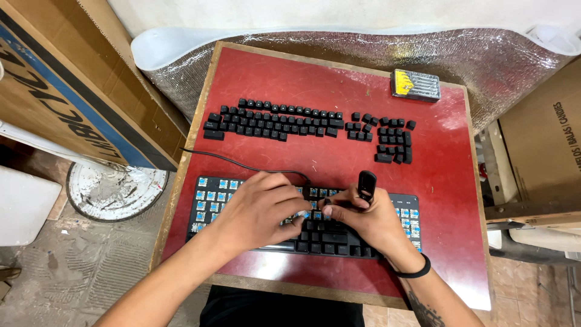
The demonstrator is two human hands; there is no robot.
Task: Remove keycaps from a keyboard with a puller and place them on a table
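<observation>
Loose keycaps [275, 119] and a small case [415, 84] lie beyond the keyboard [212, 200].

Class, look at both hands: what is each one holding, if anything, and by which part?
Right hand grips a black plastic keycap puller by its lower end. Left hand rests on the black keyboard; any hold is hidden.

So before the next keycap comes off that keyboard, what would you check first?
1. Keyboard flat on the table: ok.
2. Left hand steadying the keyboard: ok.
3. Puller held in right hand: ok.
4. Puller tip seated on a cap: cannot tell, fingers hide it.
5. Removed keycaps laid in rows, clear of the hands: ok.
6. Cable clear of the work: ok.
</observation>
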